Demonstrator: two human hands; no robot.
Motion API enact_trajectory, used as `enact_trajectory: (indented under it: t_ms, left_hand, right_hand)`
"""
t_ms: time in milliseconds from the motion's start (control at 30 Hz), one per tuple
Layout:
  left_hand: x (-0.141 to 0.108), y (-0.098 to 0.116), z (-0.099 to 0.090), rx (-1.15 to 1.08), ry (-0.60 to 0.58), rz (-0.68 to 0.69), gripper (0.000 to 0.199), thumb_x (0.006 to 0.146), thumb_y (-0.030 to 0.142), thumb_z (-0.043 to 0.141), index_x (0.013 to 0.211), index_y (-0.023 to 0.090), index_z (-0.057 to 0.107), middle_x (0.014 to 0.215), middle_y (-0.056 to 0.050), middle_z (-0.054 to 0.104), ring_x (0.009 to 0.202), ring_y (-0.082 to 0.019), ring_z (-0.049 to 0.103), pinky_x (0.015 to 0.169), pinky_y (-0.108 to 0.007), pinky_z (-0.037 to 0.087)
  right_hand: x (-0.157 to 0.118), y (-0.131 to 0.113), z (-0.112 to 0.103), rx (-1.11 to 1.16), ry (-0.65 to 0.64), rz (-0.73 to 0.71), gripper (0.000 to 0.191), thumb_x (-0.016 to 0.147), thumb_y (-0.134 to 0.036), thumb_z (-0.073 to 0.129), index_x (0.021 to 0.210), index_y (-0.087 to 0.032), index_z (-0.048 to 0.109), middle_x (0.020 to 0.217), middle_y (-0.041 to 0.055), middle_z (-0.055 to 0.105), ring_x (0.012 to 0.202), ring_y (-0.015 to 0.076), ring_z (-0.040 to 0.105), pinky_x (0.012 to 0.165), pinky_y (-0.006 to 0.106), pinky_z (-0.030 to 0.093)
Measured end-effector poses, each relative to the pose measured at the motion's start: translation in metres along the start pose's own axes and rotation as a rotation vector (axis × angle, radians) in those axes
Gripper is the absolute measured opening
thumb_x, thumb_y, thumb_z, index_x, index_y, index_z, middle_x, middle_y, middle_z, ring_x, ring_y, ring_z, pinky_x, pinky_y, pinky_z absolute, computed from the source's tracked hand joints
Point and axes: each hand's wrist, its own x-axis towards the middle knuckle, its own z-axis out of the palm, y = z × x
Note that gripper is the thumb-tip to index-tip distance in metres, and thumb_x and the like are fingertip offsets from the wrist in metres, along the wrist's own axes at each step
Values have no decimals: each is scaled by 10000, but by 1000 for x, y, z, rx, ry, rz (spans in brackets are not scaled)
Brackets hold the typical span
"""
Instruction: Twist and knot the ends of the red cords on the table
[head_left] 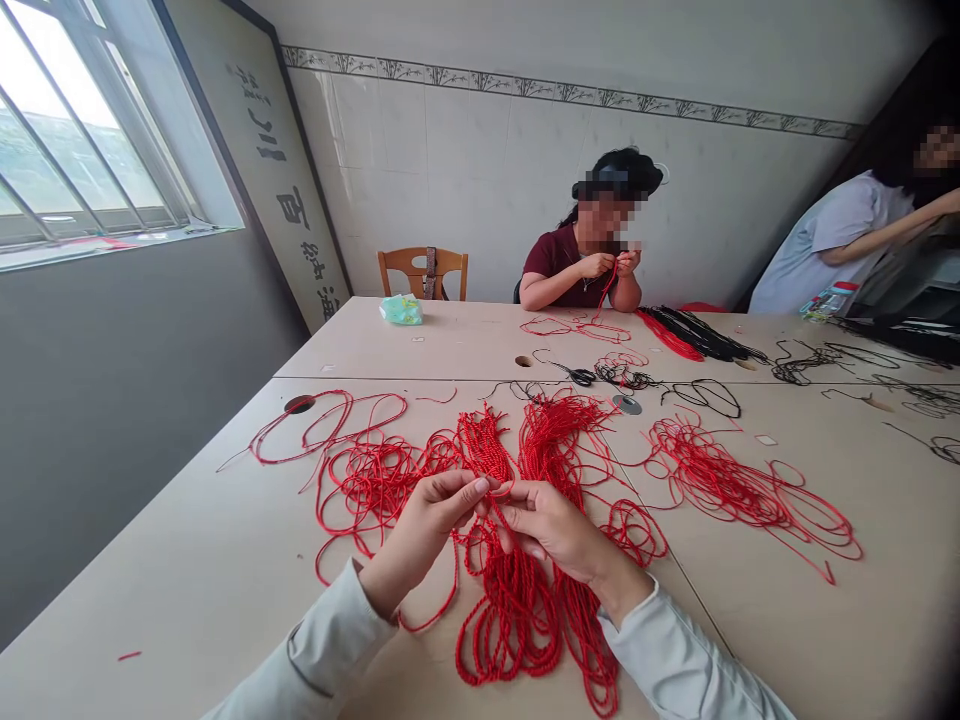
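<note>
Both my hands meet over the middle of the table, pinching one red cord (501, 490) between them. My left hand (446, 505) grips it between thumb and forefinger. From the other side my right hand (551, 525) holds the same cord, its fingers bent and partly hidden. Right beneath lies a bundle of twisted red cords (510, 620) with looped ends towards me. A second red bundle (555, 440) runs alongside it on the right. Loose tangled red cord (375, 480) spreads to the left of my hands.
Another loose red heap (720, 475) lies to the right. Black scissors (579, 375) rest beyond the bundles, near black cords (626, 373). A person (581, 250) across the table holds red cord; another person (832, 230) leans in at right. A tissue pack (402, 309) sits at the far edge.
</note>
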Motion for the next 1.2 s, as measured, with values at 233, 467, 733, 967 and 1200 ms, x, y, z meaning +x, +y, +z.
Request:
enact_trajectory:
  t_ms: [233,467,733,967,1200]
  left_hand:
    - [0,1,1,67,64,0,314,787,454,692,757,141,691,653,1,538,588,-105,406,558,-237,324]
    - [3,-7,1,106,33,-72,386,760,492,698,634,143,595,585,41,412,550,-94,279,529,-250,225]
    - [2,-7,3,46,13,-99,364,721,480,745,695,127,658,593,29,469,534,-82,297,522,-237,226]
    - [3,-9,1,-9,133,-40,312,755,445,732,736,138,679,645,3,543,577,-90,397,536,-214,307]
    - [0,3,5,-162,133,-50,279,725,407,773,742,142,689,635,21,551,518,-56,369,505,-185,314]
  right_hand:
    - [1,0,-1,-360,307,-237,245,866,-352,608,1000,-180,721,807,49,718,521,109,553,456,216,419]
    - [-1,2,3,-659,457,-441,259,924,-287,516,1074,-233,720,939,61,745,818,190,685,781,308,538]
    - [0,3,1,-500,538,-382,303,927,-330,515,1210,-235,560,963,58,682,465,95,463,482,245,427]
    - [-7,-4,8,-616,608,-516,100,913,-291,530,891,-211,585,777,13,572,607,134,455,598,267,400]
    - [4,4,-9,-214,259,-128,242,866,-369,590,1010,-191,667,687,-13,570,526,103,449,509,234,340]
